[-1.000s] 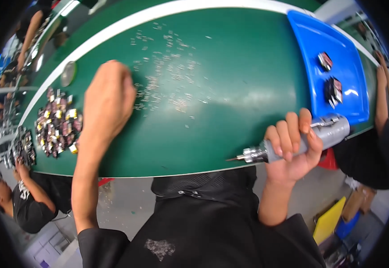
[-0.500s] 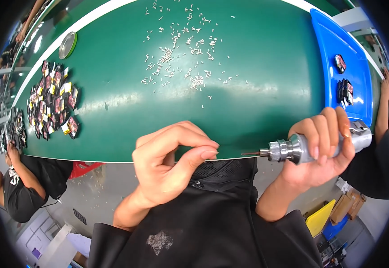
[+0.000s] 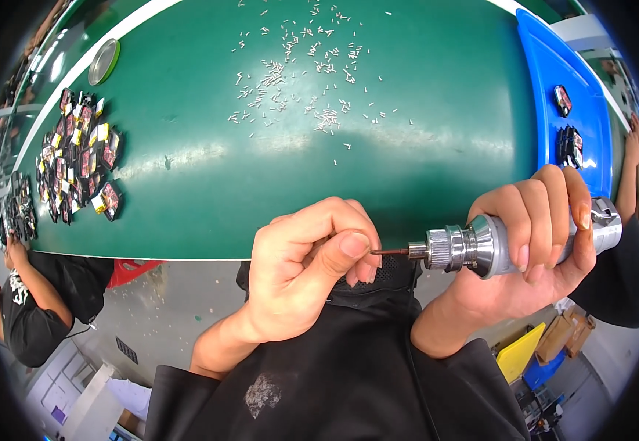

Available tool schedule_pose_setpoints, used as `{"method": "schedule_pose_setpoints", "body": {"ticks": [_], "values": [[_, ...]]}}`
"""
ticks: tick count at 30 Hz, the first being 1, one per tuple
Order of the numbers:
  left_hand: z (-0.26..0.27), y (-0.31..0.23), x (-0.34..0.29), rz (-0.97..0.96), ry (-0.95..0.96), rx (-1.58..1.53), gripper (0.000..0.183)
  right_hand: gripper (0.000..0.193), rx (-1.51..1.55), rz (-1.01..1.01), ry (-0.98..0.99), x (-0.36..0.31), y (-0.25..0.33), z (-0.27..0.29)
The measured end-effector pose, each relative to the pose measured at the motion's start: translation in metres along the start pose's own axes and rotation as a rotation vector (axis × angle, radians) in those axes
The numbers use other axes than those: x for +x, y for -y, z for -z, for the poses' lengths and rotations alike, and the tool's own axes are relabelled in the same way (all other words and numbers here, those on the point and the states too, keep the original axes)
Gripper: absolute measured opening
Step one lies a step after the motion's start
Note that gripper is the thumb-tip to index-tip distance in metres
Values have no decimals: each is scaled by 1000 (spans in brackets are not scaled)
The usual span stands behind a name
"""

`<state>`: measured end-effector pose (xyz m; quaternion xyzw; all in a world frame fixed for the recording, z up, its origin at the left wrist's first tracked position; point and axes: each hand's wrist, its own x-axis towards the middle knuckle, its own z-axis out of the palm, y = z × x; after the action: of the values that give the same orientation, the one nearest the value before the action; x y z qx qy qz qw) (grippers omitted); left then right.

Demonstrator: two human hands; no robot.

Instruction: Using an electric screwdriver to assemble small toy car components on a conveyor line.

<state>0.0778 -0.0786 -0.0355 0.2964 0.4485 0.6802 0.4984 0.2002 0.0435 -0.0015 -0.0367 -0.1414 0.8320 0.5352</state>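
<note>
While the right hand (image 3: 532, 242) grips a silver electric screwdriver (image 3: 510, 242) with fingers wrapped around its body, the left hand (image 3: 308, 272) pinches fingers together at the bit tip (image 3: 389, 252), near the tabletop (image 3: 408, 176) edge. Beyond, loose small screws (image 3: 297, 81) lie scattered mid-tabletop. Left, small black-red-yellow packages (image 3: 77, 162) lie heaped. Far right, a blue tray (image 3: 591, 125) holds dark parts (image 3: 571, 145).
</note>
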Motion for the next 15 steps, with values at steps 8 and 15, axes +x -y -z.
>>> {"method": "schedule_pose_setpoints", "body": {"ticks": [8,15], "values": [[2,3,1,-56,40,66,17,15,-9,36,-4,-2,4,2],[-3,3,1,-13,14,68,17,13,-56,26,47,-4,8,4]]}}
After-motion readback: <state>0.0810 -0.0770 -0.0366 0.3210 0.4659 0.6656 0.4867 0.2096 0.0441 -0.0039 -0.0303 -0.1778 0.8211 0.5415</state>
